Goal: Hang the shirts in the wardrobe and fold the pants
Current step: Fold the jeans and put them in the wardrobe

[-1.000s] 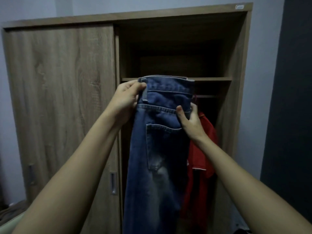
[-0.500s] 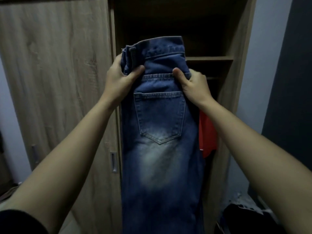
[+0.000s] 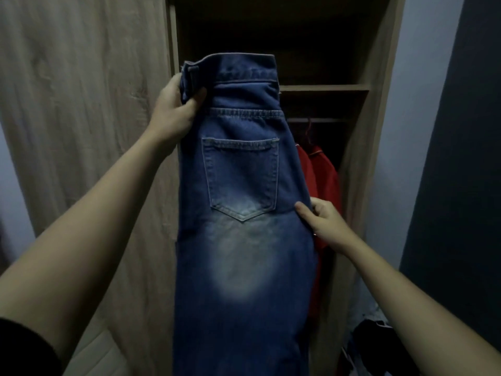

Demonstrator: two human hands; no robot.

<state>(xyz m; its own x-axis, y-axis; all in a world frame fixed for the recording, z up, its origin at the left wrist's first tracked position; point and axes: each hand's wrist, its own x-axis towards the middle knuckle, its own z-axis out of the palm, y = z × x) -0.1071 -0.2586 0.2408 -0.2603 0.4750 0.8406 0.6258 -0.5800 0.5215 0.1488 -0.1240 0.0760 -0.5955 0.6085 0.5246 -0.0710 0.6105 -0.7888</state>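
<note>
Firmly, left hand (image 3: 173, 115) and right hand (image 3: 326, 226) hold jeans (image 3: 244, 256).

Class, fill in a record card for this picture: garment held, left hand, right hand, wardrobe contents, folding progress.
garment held: jeans, hanging lengthwise, back pocket facing the camera
left hand: grips the left end of the waistband
right hand: pinches the jeans' right edge, level with the pocket's bottom
wardrobe contents: red shirt hanging below the shelf
folding progress: jeans appear doubled leg on leg; no crosswise fold visible
</note>
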